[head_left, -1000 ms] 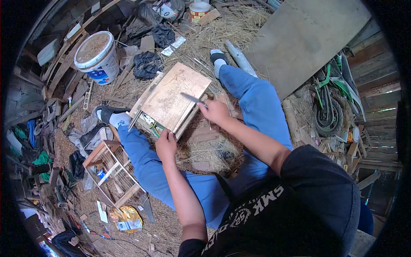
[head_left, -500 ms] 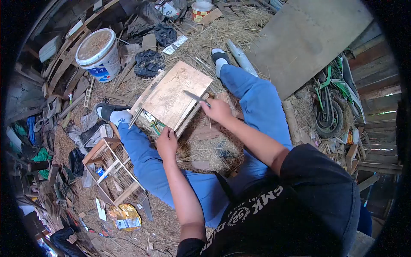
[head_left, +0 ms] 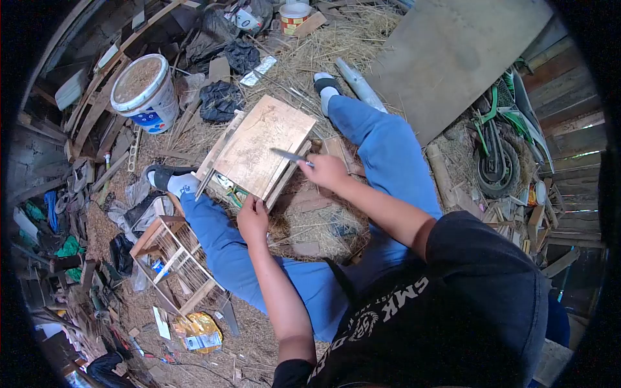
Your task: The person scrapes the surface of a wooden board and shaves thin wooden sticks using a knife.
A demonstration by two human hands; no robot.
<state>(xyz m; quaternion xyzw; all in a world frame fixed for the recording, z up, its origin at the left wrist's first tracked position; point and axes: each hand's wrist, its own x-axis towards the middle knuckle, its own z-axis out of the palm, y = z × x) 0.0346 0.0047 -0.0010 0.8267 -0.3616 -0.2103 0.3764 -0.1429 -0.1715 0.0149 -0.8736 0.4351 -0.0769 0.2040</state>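
My right hand (head_left: 325, 172) is closed round the handle of a knife (head_left: 289, 155). Its blade points left over the light wooden board (head_left: 262, 139) on top of a small wooden box. At the box's near corner my left hand (head_left: 253, 221) has its fingers pinched together. What lies between those fingertips is too small to make out. Below the board the box's side is open, and something with green and yellow parts (head_left: 237, 193) shows inside. The box stands on the ground between my legs.
A wooden cage with thin bars (head_left: 174, 265) stands by my left leg. Farther off are a white bucket (head_left: 145, 94), black plastic bags (head_left: 221, 101) and a large flat sheet (head_left: 453, 61). A small motorbike (head_left: 501, 142) is at right. Straw and wood scraps cover the ground.
The knife has dropped slightly toward me and its blade lies at a flatter angle. My left hand stays at the box corner. The whole view has shifted a little.
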